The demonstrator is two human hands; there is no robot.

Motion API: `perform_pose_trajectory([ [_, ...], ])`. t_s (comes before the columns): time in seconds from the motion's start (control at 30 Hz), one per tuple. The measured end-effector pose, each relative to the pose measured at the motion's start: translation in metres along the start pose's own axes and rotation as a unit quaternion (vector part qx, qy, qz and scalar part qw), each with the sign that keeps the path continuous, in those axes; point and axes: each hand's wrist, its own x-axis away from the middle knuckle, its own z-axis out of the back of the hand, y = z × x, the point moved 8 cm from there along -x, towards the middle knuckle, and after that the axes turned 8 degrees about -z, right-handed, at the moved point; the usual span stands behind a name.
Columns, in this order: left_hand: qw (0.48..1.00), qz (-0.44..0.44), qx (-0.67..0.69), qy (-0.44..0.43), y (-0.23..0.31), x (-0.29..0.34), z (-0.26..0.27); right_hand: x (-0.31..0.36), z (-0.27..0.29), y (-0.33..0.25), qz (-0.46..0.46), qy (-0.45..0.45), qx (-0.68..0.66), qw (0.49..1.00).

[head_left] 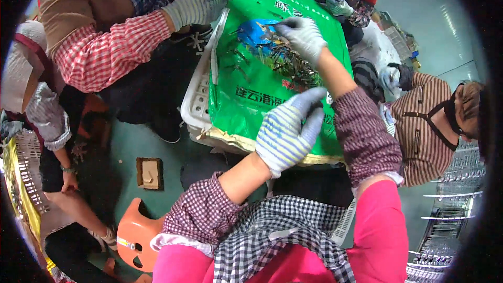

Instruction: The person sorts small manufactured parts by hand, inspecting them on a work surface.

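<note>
White-and-blue-gloved left hand [287, 133]: loosely open. White-gloved right hand [309, 39]: grip unclear, near slender dark pieces [293, 65] on green plastic sack [229, 119].

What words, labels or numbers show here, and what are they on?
I won't copy the wording, only place it.
Green sheet: white characters near the far edge.
Same sheet: black characters, one line partly hidden by the left hand.
Same sheet: red characters beside the dark pieces.
Orange stool: small label, too small to read.

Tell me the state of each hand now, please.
Left hand: partly open, nothing visibly held.
Right hand: near the dark pieces; its grip cannot be told.
</note>
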Motion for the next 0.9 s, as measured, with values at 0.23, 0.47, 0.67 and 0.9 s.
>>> perform_pose_trajectory([
  [0.23,1.000,-0.004,0.012,0.019,0.004,-0.001,0.001,-0.090,-0.090,0.039,-0.121,-0.076,-0.007,0.990],
  [0.47,1.000,-0.016,0.007,0.005,-0.002,-0.004,0.005,-0.088,-0.109,0.014,-0.103,-0.064,0.102,0.987],
  [0.67,1.000,0.021,0.014,0.003,-0.010,-0.005,-0.001,-0.087,-0.091,0.012,-0.098,-0.064,0.189,0.975],
  [0.9,0.999,0.033,0.007,0.006,-0.017,-0.009,-0.006,-0.096,-0.023,0.055,-0.038,-0.039,0.064,0.996],
])
